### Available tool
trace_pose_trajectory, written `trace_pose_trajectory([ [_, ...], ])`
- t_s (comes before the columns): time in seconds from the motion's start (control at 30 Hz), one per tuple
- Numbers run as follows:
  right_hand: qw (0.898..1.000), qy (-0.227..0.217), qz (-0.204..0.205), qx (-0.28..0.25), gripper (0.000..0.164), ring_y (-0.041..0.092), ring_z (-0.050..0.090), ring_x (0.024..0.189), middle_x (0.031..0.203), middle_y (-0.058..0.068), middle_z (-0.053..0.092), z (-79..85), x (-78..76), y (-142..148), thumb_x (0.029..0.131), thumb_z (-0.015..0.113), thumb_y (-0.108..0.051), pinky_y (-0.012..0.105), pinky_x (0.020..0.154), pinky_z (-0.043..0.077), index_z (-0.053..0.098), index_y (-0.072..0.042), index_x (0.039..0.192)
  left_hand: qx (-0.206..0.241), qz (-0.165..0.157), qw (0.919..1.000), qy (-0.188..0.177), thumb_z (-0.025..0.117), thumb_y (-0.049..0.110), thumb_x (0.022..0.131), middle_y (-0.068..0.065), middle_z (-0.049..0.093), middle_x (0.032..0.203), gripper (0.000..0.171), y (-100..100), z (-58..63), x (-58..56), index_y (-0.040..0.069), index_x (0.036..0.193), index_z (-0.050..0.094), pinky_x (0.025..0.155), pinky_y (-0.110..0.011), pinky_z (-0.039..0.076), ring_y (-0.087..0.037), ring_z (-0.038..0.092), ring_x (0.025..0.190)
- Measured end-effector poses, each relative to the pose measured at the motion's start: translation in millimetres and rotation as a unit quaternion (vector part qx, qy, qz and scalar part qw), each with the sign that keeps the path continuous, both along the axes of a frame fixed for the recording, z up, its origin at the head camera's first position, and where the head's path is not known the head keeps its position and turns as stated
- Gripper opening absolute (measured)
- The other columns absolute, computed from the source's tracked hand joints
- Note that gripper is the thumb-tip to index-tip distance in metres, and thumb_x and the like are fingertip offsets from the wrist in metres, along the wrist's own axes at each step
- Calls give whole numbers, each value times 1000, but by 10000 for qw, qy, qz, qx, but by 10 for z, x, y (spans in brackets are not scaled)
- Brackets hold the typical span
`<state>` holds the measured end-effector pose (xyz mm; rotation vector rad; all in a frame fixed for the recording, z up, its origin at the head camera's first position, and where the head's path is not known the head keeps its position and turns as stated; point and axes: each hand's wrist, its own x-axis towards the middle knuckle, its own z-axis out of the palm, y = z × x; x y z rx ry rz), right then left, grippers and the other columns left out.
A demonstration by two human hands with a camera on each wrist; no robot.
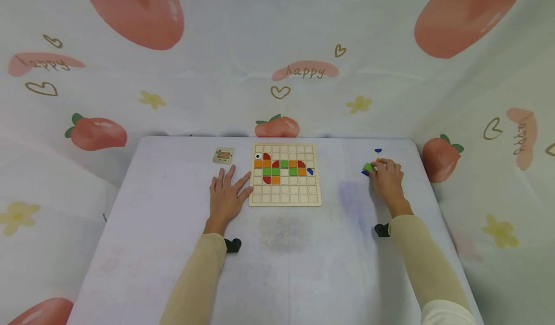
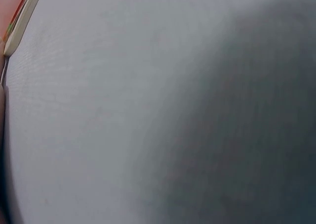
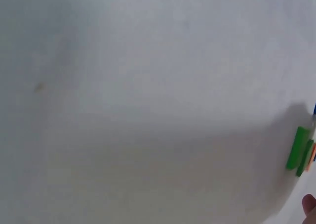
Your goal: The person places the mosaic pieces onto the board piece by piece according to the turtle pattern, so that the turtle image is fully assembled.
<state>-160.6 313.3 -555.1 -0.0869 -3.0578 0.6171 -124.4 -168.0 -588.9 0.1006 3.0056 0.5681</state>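
Note:
My left hand [image 1: 226,200] lies on the table with its fingers spread, thumb and index finger at the left edge of a wooden grid board [image 1: 284,203]. Red, orange and green tiles form a shape on the board, with an eye tile [image 1: 258,156] at its upper left and a blue half-round piece [image 1: 310,171] at its right. Over at the right, my right hand [image 1: 387,180] bends its fingers down over a small group of loose pieces. A green tile [image 1: 368,167] shows beside its fingertips; I cannot tell whether they pinch a piece. Green tiles [image 3: 298,149] also show in the right wrist view.
A small patterned card [image 1: 223,155] lies left of the board, beyond the left hand. One blue half-round piece [image 1: 378,150] lies behind the right hand and another blue piece [image 1: 365,173] beside it. A printed cloth [image 1: 208,74] hangs behind the table.

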Motion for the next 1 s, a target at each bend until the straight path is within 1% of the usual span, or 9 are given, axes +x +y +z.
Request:
trace_pose_trajectory([
  [0.13, 9997, 177, 150, -30, 32, 52, 34, 133, 143, 30, 45, 26, -34, -75, 105, 55, -12, 67, 107, 29, 56, 3, 133, -15, 4, 10000, 2, 43, 66, 100, -7, 14, 173, 59, -4, -2, -6, 45, 155, 38, 127, -63, 4, -39, 0, 161],
  [0.3, 9985, 243, 488, -112, 31, 51, 36, 130, 138, 29, 48, 31, -49, -196, 105, 55, -12, 66, 103, 32, 57, 2, 133, -27, -5, 10000, 0, 41, 67, 101, -6, 13, 173, 59, -3, -2, -22, 46, 155, 38, 128, -62, 3, -38, 0, 161],
  [0.47, 9955, 342, 884, -61, 31, 47, 44, 123, 130, 26, 55, 18, -45, -374, 103, 59, -11, 63, 101, 37, 59, 1, 132, -57, -6, 10000, -3, 42, 67, 100, -6, 14, 173, 59, -5, -2, -15, 46, 155, 38, 127, -63, 5, -39, 1, 161],
  [0.57, 9940, 328, 1044, -36, 33, 43, 47, 119, 127, 23, 58, 0, -42, -506, 102, 61, -12, 58, 103, 41, 59, 0, 133, -67, 5, 10000, -30, 41, 68, 100, -6, 13, 173, 59, -10, -8, -13, 46, 155, 37, 127, -62, 4, -38, 0, 161],
  [0.7, 9936, 207, 1100, -172, 34, 38, 46, 121, 129, 18, 58, -25, -37, -678, 102, 62, -14, 53, 105, 43, 60, -5, 135, -22, 7, 10000, -30, 41, 68, 100, -6, 13, 173, 59, -12, -8, -14, 46, 155, 37, 127, -63, 4, -38, -1, 161],
  [0.87, 9909, 102, 1304, -332, 34, 32, 47, 119, 128, 13, 58, -15, -25, -903, 102, 63, -17, 48, 101, 46, 60, -8, 135, -5, -4, 10000, 32, 40, 68, 100, -7, 15, 173, 59, -18, -15, -15, 46, 155, 38, 127, -64, 5, -39, 1, 161],
  [1.0, 9871, 12, 1550, -413, 35, 29, 50, 115, 125, 12, 58, -16, -1, -1064, 102, 63, -17, 44, 99, 49, 61, -8, 135, -49, -30, 10000, -27, 40, 69, 100, -6, 13, 173, 59, -16, -10, -14, 46, 155, 37, 127, -63, 5, -39, 0, 161],
])
